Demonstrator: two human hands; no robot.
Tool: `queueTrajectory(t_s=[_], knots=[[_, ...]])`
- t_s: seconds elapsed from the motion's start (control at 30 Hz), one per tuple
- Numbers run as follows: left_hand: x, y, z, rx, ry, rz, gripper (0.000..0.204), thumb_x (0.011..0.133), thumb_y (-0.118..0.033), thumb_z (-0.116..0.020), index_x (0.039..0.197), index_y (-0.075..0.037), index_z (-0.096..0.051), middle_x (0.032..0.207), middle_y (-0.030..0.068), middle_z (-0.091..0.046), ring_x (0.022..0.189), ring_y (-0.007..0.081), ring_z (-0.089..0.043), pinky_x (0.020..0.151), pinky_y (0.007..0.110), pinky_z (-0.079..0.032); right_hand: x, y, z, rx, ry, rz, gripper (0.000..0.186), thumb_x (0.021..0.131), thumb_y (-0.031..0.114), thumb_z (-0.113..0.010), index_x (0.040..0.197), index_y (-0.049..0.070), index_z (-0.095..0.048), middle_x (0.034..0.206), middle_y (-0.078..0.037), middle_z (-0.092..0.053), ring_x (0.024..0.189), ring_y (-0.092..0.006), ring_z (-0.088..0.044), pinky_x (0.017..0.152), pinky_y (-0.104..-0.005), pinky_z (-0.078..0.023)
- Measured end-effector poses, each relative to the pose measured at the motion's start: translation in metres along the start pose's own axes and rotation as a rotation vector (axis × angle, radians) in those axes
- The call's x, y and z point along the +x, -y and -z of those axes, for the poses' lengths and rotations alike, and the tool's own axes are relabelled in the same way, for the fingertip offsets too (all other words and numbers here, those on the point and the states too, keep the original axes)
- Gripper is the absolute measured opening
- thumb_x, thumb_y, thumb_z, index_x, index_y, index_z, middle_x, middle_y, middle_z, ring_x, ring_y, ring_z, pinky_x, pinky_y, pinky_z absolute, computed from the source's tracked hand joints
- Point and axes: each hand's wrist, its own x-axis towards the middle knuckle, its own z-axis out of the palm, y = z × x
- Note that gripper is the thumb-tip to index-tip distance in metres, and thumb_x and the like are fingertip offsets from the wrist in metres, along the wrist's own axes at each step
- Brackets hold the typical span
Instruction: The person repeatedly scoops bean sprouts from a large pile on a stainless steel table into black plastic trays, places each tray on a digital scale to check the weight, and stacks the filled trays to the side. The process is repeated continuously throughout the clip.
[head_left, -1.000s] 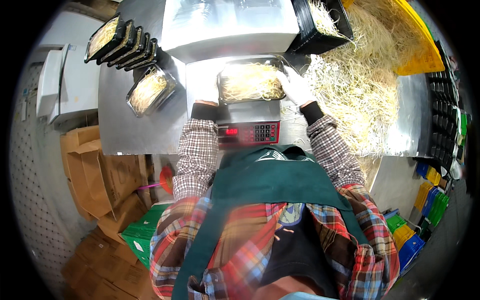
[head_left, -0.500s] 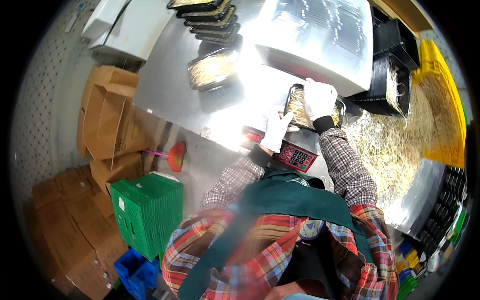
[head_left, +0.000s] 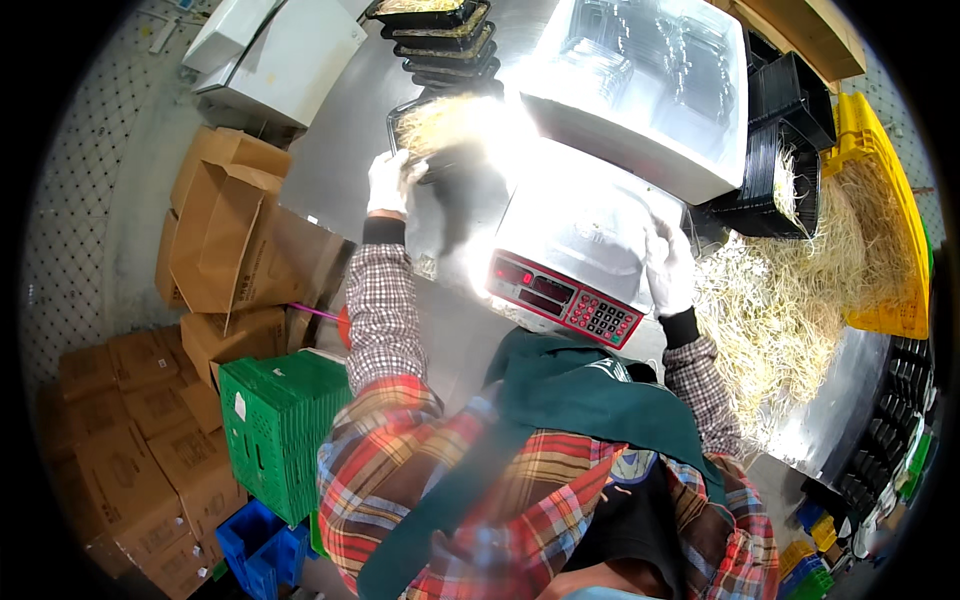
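Note:
My gloved left hand (head_left: 390, 183) is at the near left corner of a black plastic tray of bean sprouts (head_left: 440, 128), its fingers closed on the rim. Part of that tray is blurred and washed out by glare. My gloved right hand (head_left: 669, 262) is by the right edge of the weighing scale (head_left: 565, 296), fingers extended and holding nothing. No tray lies on the scale's plate. Beyond the left hand rises a stack of filled black trays (head_left: 440, 45). A loose heap of bean sprouts (head_left: 775, 320) spreads to the right of my right hand.
A white foam box (head_left: 640, 120) holding clear and black plastic trays stands behind the scale. Nested black trays (head_left: 765, 185) and a tipped yellow crate (head_left: 885, 300) are at right. Cardboard boxes (head_left: 225, 225) and green crates (head_left: 285, 430) stand at left.
The filled tray that both hands held on the scale is off it. My left hand has moved left and away to a filled tray; the right has come down to the scale's right side.

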Motion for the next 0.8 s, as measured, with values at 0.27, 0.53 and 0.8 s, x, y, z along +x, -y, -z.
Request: queueTrajectory(t_s=[0.27,0.53,0.8], knots=[[0.015,-0.007,-0.092,1.907,-0.335,-1.032,0.059,0.096,-0.040,-0.049,0.146,-0.012,-0.039,0.150,0.0123,-0.040,0.138,0.0389,-0.035,0.106,0.064,-0.030,-0.059,-0.035,0.009,0.131,-0.136,-0.089,0.031,0.092,0.009,-0.063,0.122,0.003,-0.062,0.107,-0.012,-0.068,0.094,-0.0210,-0.065,0.087,-0.0324,-0.051],[0.096,0.014,-0.060,1.924,-0.220,-0.602,0.059,0.100,-0.056,-0.031,0.150,-0.023,-0.033,0.156,0.0056,-0.031,0.142,0.0355,-0.029,0.104,0.070,-0.027,-0.150,-0.057,0.081,-0.210,-0.295,-0.283,0.065,0.078,0.016,-0.076,0.137,0.006,-0.050,0.120,-0.016,-0.061,0.109,-0.0309,-0.058,0.096,-0.0388,-0.046],[-0.085,0.014,-0.238,1.122,0.310,-1.141,0.064,0.096,-0.049,-0.052,0.134,0.001,-0.047,0.131,0.0238,-0.054,0.120,0.0391,-0.052,0.099,0.050,-0.043,-0.278,-0.121,0.182,-0.945,-0.046,-0.678,0.120,0.060,0.033,-0.087,0.154,0.007,-0.017,0.156,-0.019,-0.025,0.145,-0.0361,-0.022,0.117,-0.0503,-0.019]])
